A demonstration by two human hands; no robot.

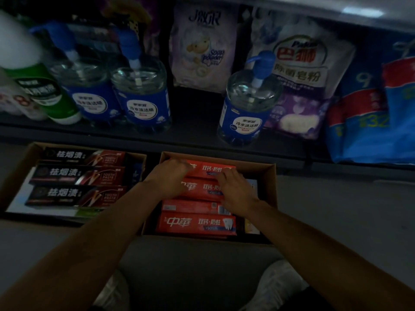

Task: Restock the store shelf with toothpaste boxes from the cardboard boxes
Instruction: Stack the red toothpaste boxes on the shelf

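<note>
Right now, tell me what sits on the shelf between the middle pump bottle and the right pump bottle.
In the head view, no product stands between the middle pump bottle and the right pump bottle; a soap powder bag sits behind that gap.

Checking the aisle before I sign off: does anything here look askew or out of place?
Yes. On the shelf's left end, a green-and-white bottle leans steeply instead of standing upright like the pump bottles beside it. In the right cardboard box, one red toothpaste box lies turned, barcode side up, unlike its neighbours.
</note>
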